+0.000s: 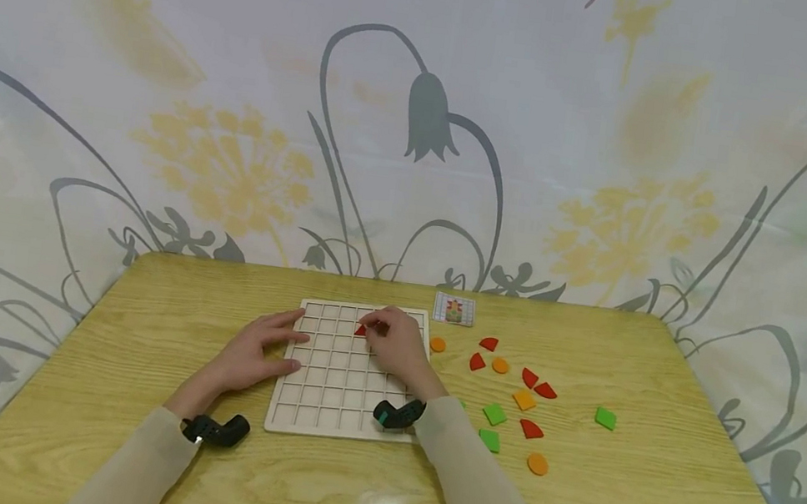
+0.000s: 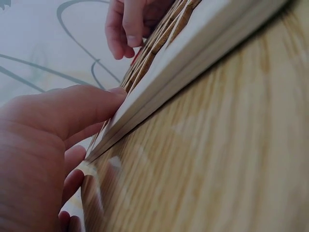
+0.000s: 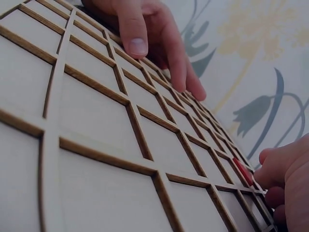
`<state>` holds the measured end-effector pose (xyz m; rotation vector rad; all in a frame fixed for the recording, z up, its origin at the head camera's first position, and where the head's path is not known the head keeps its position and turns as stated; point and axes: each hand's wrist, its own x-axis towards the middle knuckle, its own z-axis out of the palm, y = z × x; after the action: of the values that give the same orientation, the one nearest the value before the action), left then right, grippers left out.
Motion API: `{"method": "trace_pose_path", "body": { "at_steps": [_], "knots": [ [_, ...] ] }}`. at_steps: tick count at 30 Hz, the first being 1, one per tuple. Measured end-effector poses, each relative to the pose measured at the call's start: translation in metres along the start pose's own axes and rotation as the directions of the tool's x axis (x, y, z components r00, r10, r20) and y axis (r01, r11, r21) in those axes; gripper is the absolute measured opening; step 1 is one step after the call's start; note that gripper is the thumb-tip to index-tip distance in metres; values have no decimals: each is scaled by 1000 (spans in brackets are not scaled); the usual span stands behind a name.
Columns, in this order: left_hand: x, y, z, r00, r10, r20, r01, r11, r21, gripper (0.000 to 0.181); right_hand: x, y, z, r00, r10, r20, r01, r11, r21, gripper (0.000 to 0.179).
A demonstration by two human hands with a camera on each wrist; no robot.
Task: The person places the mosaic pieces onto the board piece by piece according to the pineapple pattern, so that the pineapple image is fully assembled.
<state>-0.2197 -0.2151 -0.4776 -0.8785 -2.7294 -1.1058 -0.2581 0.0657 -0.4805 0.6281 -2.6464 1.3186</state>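
Observation:
A pale wooden grid board (image 1: 319,418) lies flat on the table, its square cells divided by thin raised strips. Along its left edge rests my left hand (image 1: 250,358), fingers spread and thumb touching the rim. My right hand (image 1: 399,348) reaches over the board's upper part, with thumb and fingers pinching a red tile (image 1: 361,331). That red tile (image 3: 243,171) is tilted within a cell in the right wrist view, partly covered by the fingertips. Its full outline is hidden.
Right of the board lie loose tiles: red quarter circles (image 1: 531,429), orange discs (image 1: 537,463), an orange square (image 1: 525,400) and green squares (image 1: 494,414). A small printed pattern card (image 1: 454,310) lies at the table's back, near a patterned backdrop (image 1: 409,202).

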Motion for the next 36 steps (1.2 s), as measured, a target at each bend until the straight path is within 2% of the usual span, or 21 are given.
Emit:
{"method": "trace_pose_path", "body": {
  "at_steps": [8,15,21,28,31,36],
  "knots": [
    [-1,-2,-1,1000,-3,13,3,1000,14,41,-1,-1,-3,1000,17,-3,-17,993,114,13],
    [0,-5,-2,1000,16,9,-16,1000,23,41,4,-1,-8,999,33,-22,-28,978,208,17],
    [0,-6,-2,1000,18,6,-18,1000,24,40,-1,-2,-31,999,39,-27,-30,966,258,19],
    [3,-5,0,1000,17,8,-18,999,36,40,-24,18,-80,998,45,-52,-36,987,160,20],
    [3,-4,1,1000,15,10,-15,999,35,40,-39,34,-104,995,56,-87,-48,995,90,20],
    [2,0,-1,1000,11,4,-11,999,39,39,-68,59,-146,991,87,-101,-92,995,-42,20]
  ]
}}
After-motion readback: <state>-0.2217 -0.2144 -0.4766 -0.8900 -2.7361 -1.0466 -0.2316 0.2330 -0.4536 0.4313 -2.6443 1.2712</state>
